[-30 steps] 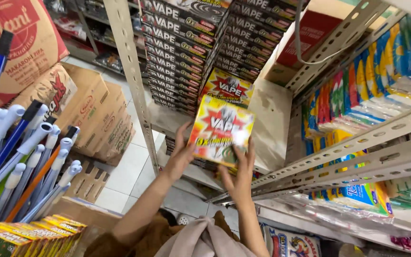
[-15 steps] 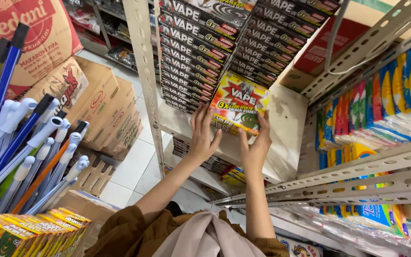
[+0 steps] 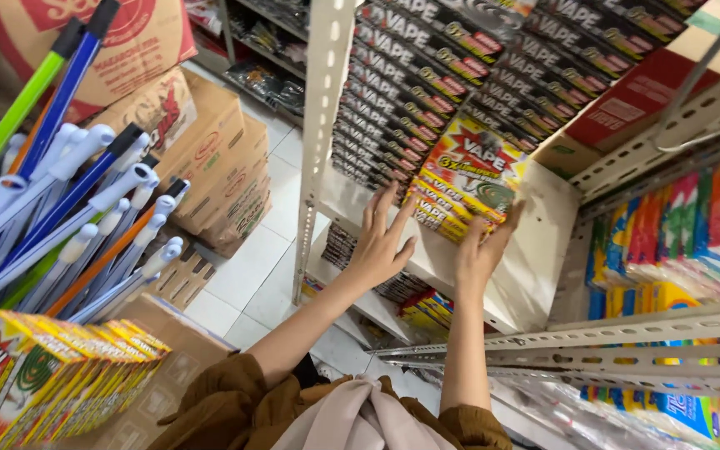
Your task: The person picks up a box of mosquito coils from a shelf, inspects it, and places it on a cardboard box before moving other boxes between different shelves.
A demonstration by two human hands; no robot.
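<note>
A stack of flat yellow and red boxes (image 3: 468,179) lies on the white shelf board (image 3: 535,267), in front of tall stacks of black boxes (image 3: 427,75). My left hand (image 3: 381,242) has its fingers spread, and the fingertips touch the stack's left end. At the stack's lower right corner my right hand (image 3: 478,250) lies flat against it, thumb up along its side. Neither hand closes around the boxes. Brown sleeves cover both arms up to the elbows.
A slotted metal upright (image 3: 320,142) stands just left of my left hand. Mop and broom handles (image 3: 68,217) lean at the left, above a row of yellow boxes (image 3: 35,375). Cardboard cartons (image 3: 210,167) sit on the tiled floor. Colourful packets (image 3: 693,225) fill the right shelves.
Both hands carried the yellow and red box pack up and forward onto the shelf. They now rest against it with the fingers loosened rather than gripping it.
</note>
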